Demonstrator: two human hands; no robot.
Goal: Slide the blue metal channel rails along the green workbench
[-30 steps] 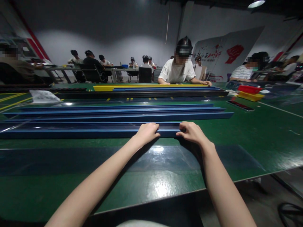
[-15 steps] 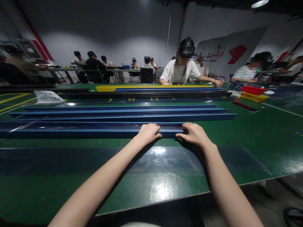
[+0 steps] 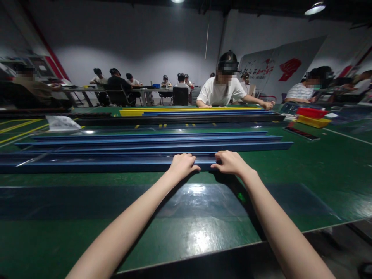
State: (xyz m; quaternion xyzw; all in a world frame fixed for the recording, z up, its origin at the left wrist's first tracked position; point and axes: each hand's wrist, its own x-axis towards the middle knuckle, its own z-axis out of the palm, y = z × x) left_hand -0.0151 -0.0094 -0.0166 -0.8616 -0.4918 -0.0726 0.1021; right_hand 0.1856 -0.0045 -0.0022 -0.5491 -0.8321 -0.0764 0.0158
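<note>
A long blue channel strip lies across the green table, running out of view at the left. My left hand grips it with the thumb on the near side and the fingers over the far side. Close to its right end, my right hand is closed around the same strip, covering the tip. A short stretch of the strip shows between the two hands. Clear film seems to lie along its inside. Just behind it rest several more blue channel strips, parallel to it.
A flat transparent film sheet lies nearer me. Farther back are black, blue and yellow strips, a phone, red and yellow trays and a crumpled plastic bag. A person in white sits opposite.
My right hand has slid left along the strip, closer to my left hand, which keeps its place. The whole view has tilted slightly upward.
</note>
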